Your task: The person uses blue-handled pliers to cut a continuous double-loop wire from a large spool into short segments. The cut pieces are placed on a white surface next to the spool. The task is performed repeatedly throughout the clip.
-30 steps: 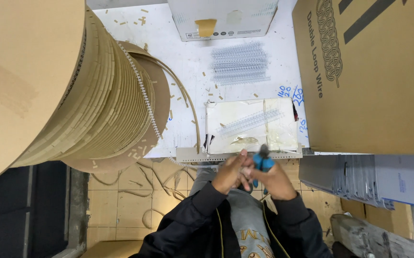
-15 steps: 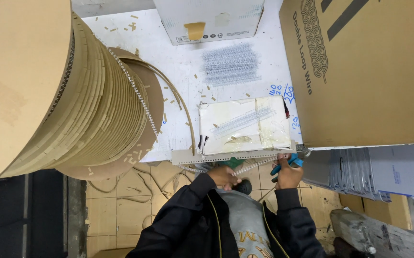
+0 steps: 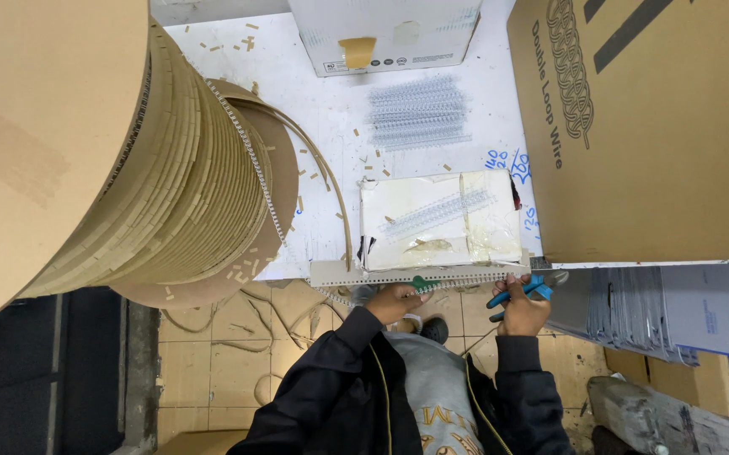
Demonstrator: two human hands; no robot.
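The left hand point(image 3: 394, 301) pinches a length of double-loop binding wire point(image 3: 415, 277) lying along the near edge of the white table point(image 3: 331, 126), with a small green piece under the fingers. The right hand point(image 3: 520, 310) is clenched round blue-handled cutters point(image 3: 520, 292) at the strip's right end. The wire looks light and springy, easily bent, so it is best held close beside the cut. Farther back sit a taped white block point(image 3: 440, 221), cut wire pieces point(image 3: 419, 114), and to the left a big cardboard spool point(image 3: 112, 152).

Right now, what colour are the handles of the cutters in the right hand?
Blue, on the cutters in the right hand; head view.
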